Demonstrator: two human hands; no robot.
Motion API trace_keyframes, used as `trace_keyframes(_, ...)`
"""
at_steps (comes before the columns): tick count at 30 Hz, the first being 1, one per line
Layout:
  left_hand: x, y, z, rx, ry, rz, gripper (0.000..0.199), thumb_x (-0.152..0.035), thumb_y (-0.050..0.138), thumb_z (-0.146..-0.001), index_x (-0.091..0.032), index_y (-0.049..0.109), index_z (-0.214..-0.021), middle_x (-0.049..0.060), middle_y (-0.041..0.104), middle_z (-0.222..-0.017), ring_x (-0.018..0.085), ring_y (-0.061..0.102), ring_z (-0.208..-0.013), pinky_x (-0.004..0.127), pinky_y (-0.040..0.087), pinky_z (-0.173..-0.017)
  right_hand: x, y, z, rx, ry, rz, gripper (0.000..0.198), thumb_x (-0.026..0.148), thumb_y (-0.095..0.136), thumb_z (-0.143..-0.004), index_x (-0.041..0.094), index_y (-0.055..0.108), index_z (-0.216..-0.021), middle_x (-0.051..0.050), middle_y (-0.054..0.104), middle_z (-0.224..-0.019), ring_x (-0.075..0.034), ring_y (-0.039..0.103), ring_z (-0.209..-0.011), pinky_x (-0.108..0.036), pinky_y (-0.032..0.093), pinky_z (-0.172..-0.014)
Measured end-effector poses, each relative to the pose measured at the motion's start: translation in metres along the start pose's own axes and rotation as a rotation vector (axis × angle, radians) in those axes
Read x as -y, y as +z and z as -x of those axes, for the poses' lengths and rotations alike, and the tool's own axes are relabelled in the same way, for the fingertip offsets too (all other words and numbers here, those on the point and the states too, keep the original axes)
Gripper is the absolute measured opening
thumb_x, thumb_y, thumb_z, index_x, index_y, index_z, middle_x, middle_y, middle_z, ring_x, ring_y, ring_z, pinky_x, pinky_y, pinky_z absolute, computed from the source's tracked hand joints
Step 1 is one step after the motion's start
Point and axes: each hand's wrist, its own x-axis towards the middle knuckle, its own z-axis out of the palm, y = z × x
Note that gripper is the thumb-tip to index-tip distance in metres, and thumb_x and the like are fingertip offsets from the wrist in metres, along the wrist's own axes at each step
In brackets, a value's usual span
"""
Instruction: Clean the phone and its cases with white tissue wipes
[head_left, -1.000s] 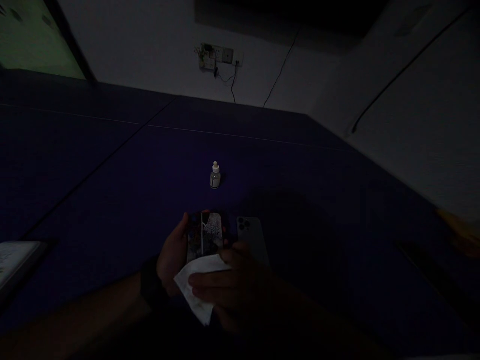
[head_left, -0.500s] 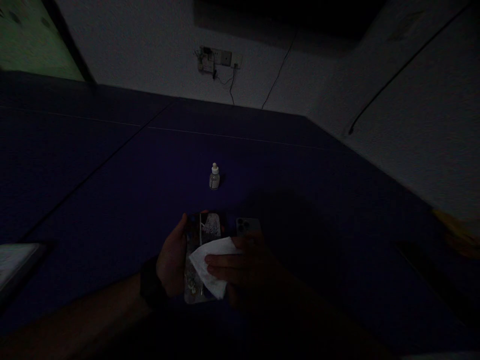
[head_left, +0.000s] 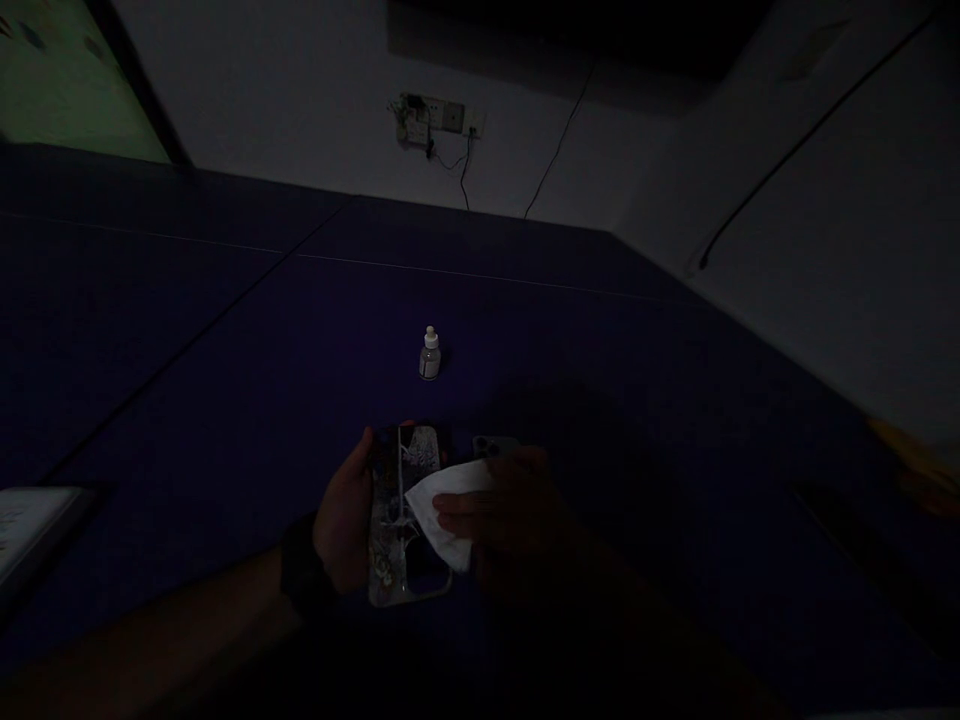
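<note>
A patterned phone case (head_left: 385, 555) with a camera cutout at its lower right is gripped along its left edge by my left hand (head_left: 346, 525). Fingertips of that hand show past the case's far and right edges. My right hand (head_left: 499, 515) holds a folded white tissue (head_left: 448, 492) against or just over the right part of the case; whether it touches cannot be made out. Partly behind my right hand lies a phone (head_left: 487, 446), its camera lenses facing up. Beyond the case a small dropper bottle (head_left: 430, 358) with a white cap stands upright.
The dark blue surface (head_left: 360, 330) runs back to a wall with sockets (head_left: 435, 115) and cables. A white flat box (head_left: 37, 530) sits at the left edge. On the right are a dark long object (head_left: 847, 540) and something yellow (head_left: 915, 460).
My right hand has slid the tissue right and slightly away from me, uncovering more of the case and its cutout. My left hand and the case have stayed put.
</note>
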Motion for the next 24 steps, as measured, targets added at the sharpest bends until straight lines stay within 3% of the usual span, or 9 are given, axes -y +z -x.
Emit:
trace_keyframes(4, 0.000, 0.008, 0.000, 0.007, 0.020, 0.049, 0.068, -0.065, 0.030, -0.100, -0.013, 0.070, -0.113, 0.004, 0.053, -0.067, 0.016, 0.046, -0.055, 0.028, 0.038, -0.057, 0.004, -0.001, -0.006, 0.060, 0.013, 0.070, 0.039, 0.026, 0.048, -0.098, 0.027, 0.065, -0.133, 0.003, 0.072, -0.136, -0.026, 0.056, -0.117, -0.043, 0.031, -0.100)
trace_keyframes(7, 0.003, 0.011, 0.000, 0.064, -0.018, 0.032, 0.067, -0.067, 0.034, -0.099, -0.013, 0.071, -0.111, 0.002, 0.049, -0.061, 0.014, 0.042, -0.052, 0.026, 0.034, -0.053, 0.006, 0.004, -0.006, 0.082, -0.059, 0.024, 0.036, 0.029, 0.049, -0.099, 0.031, 0.066, -0.130, 0.007, 0.072, -0.135, -0.024, 0.054, -0.120, -0.041, 0.029, -0.102)
trace_keyframes(12, 0.001, 0.004, 0.000, 0.010, 0.016, -0.019, 0.065, -0.066, 0.035, -0.099, -0.013, 0.071, -0.113, 0.009, 0.060, -0.076, 0.019, 0.052, -0.062, 0.032, 0.043, -0.062, -0.001, 0.005, -0.001, -0.021, -0.011, -0.015, 0.028, 0.030, 0.052, -0.097, 0.031, 0.072, -0.116, 0.006, 0.079, -0.121, -0.021, 0.059, -0.119, -0.041, 0.026, -0.106)
trace_keyframes(18, -0.003, -0.001, -0.002, 0.006, 0.056, -0.018, 0.056, -0.061, 0.044, -0.098, -0.015, 0.069, -0.117, 0.010, 0.066, -0.088, 0.022, 0.060, -0.072, 0.036, 0.049, -0.073, 0.000, 0.003, -0.004, -0.071, 0.057, 0.032, 0.032, 0.023, 0.053, -0.095, 0.027, 0.068, -0.123, 0.004, 0.075, -0.129, -0.025, 0.060, -0.114, -0.042, 0.030, -0.096)
trace_keyframes(24, -0.002, -0.006, -0.003, 0.044, 0.046, -0.024, 0.052, -0.059, 0.050, -0.097, -0.015, 0.069, -0.118, 0.010, 0.067, -0.089, 0.023, 0.062, -0.075, 0.037, 0.050, -0.077, 0.000, 0.005, -0.002, -0.027, 0.032, 0.062, 0.036, 0.023, 0.054, -0.094, 0.028, 0.067, -0.127, 0.003, 0.074, -0.131, -0.025, 0.061, -0.114, -0.043, 0.031, -0.099)
